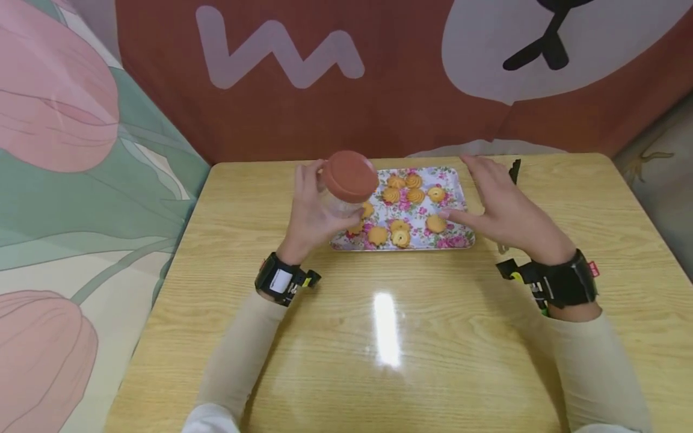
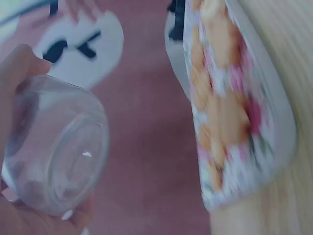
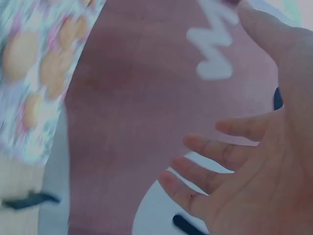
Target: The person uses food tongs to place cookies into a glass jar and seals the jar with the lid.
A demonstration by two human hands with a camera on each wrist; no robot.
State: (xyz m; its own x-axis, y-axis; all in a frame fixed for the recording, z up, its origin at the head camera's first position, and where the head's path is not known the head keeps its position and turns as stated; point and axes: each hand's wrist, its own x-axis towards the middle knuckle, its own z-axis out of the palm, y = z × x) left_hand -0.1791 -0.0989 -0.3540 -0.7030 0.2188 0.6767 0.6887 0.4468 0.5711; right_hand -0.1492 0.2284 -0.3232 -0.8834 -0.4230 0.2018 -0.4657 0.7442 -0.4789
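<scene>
Where the bare table (image 1: 325, 343) gives way to the forearms, the left hand (image 1: 314, 219) comes first, its fingers and thumb wrapped round a clear jar (image 2: 73, 152), while the right hand (image 1: 511, 216) is spread and holds nothing. The jar is raised over the left end of the tray (image 1: 403, 249), with its reddish lid (image 1: 352, 174) on top and its base below; its long axis looks roughly upright, though the exact lean is hard to judge. From the right hand, the lid lies off to the left, across most of the tray's length, well apart from the fingers. Cookies (image 1: 435, 224) are scattered on the tray between the two hands, one just beside the right thumb, a few partly hidden by the left hand. Beyond the table stands the reddish wall (image 1: 400, 114).
</scene>
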